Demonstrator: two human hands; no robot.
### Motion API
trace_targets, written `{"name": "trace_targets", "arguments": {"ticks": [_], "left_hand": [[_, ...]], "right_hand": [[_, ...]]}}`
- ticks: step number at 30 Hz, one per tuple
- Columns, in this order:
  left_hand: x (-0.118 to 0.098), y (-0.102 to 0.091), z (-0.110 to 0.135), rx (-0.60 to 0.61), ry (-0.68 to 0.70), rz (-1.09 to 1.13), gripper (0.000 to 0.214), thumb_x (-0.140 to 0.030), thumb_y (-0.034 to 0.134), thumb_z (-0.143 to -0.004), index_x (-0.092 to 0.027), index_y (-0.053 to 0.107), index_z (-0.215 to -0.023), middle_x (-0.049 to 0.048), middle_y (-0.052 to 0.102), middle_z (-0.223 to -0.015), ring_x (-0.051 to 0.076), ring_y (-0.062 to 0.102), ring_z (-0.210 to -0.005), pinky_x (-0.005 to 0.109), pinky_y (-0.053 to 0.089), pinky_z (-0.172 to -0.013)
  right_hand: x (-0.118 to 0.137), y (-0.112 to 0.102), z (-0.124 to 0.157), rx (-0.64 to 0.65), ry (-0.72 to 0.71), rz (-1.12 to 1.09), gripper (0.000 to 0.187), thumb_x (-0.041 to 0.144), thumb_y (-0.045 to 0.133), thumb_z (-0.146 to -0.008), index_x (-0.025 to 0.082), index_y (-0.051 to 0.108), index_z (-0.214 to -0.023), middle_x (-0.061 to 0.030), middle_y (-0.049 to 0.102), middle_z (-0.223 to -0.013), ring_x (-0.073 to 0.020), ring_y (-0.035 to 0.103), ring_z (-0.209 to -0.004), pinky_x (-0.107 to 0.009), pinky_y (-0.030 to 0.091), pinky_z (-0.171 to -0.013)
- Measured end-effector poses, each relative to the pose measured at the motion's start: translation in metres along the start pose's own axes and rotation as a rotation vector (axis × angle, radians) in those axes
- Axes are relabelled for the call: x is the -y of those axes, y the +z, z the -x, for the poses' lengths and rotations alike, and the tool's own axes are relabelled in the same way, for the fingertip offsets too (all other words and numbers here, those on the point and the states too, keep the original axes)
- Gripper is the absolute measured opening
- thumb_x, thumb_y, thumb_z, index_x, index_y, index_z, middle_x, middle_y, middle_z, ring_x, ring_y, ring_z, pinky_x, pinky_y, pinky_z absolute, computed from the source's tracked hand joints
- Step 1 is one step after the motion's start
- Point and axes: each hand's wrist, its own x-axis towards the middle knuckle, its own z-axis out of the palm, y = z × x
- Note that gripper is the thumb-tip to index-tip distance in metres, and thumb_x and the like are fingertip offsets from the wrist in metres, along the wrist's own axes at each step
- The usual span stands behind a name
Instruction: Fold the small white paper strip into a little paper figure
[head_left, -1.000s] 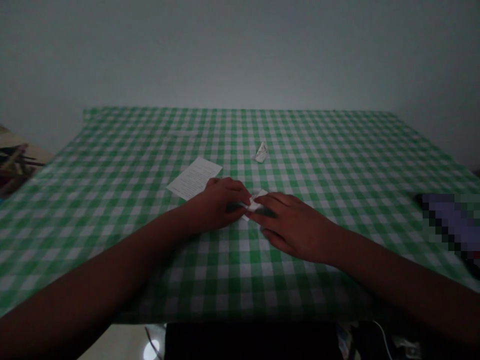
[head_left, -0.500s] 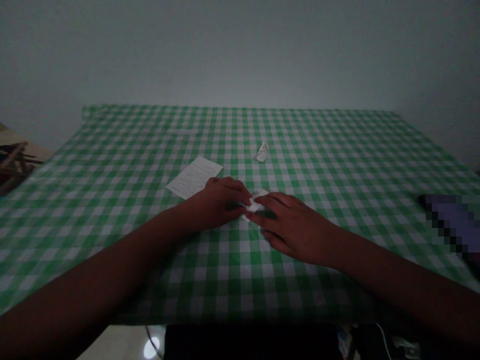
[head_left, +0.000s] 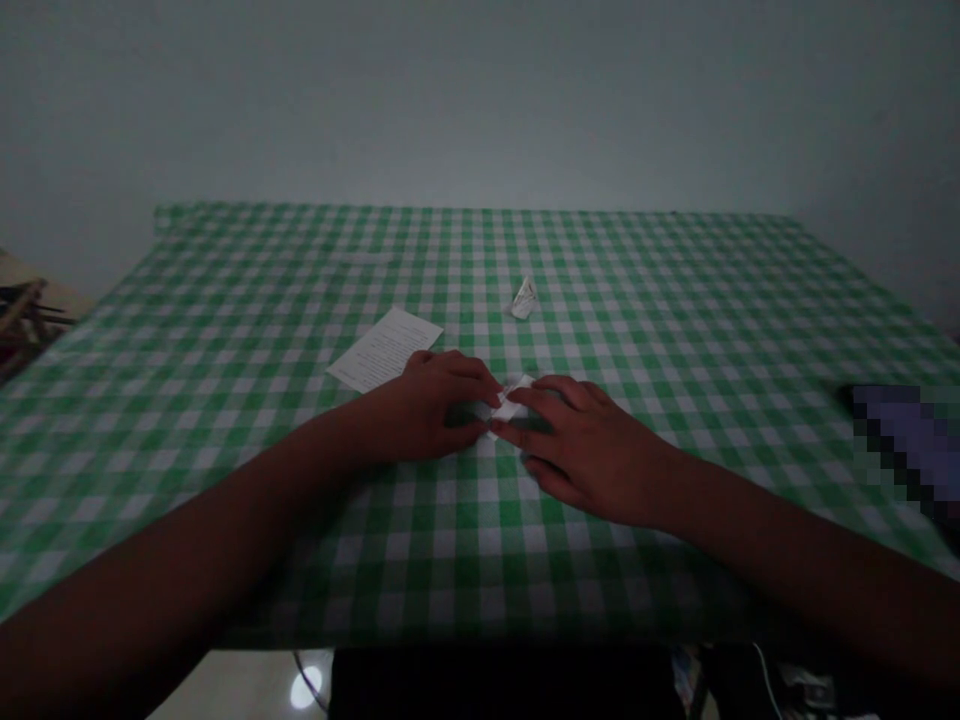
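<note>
Little has moved since half a second ago: the folded white paper (head_left: 505, 411) and the two hands keep nearly the same places, while the far edge of the green-and-white checked tablecloth (head_left: 652, 330) sits slightly higher in view. The folded paper lies near the middle of the cloth, between the hands and partly covered by fingers. At its nine o'clock the left hand (head_left: 442, 405) touches it with fingertip and thumb; at its four o'clock the right hand (head_left: 589, 440) rests two fingers on it, the thumb apart below. Whether either hand is clamped on the paper cannot be told. Around ten o'clock, just beyond the left hand, lies a printed sheet (head_left: 386, 348), well apart from the folded paper. At twelve o'clock a small creased paper piece (head_left: 524, 299) lies on the cloth. A pixelated dark object (head_left: 904, 435) lies at three o'clock near the edge of view. Beyond the cloth, at twelve, stands a plain wall (head_left: 480, 100).
</note>
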Motion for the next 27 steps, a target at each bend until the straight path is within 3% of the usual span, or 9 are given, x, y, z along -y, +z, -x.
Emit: {"name": "trace_targets", "arguments": {"ticks": [8,22,27], "left_hand": [[0.002,-0.0022,0.0006,0.039,0.0,0.012,0.039,-0.016,0.056,-0.088,-0.029,0.063,-0.124,0.0019,0.064,-0.128,0.023,0.054,-0.122,0.044,0.029,-0.106],[-0.0037,0.0003,-0.0001,0.018,-0.052,-0.04,0.026,-0.031,0.061,-0.093,-0.029,0.064,-0.118,0.0014,0.065,-0.121,0.023,0.056,-0.116,0.041,0.03,-0.1],[-0.0061,0.0021,-0.0011,0.024,-0.06,-0.07,0.028,-0.027,0.061,-0.091,-0.031,0.064,-0.119,0.0003,0.065,-0.12,0.024,0.056,-0.115,0.042,0.029,-0.096]], "right_hand": [[0.0017,-0.0014,-0.0005,0.013,0.024,0.007,0.047,0.032,0.051,-0.096,0.029,0.051,-0.143,-0.0105,0.043,-0.152,-0.0398,0.036,-0.134,-0.061,0.038,-0.101],[0.0031,-0.0036,-0.0009,0.041,0.053,0.005,0.05,0.033,0.05,-0.097,0.031,0.046,-0.147,-0.0085,0.042,-0.154,-0.0388,0.035,-0.135,-0.059,0.037,-0.102],[0.0025,-0.0076,-0.0012,0.054,0.061,0.004,0.047,0.034,0.044,-0.099,0.022,0.049,-0.145,-0.0093,0.046,-0.152,-0.0375,0.036,-0.136,-0.058,0.035,-0.104]]}}
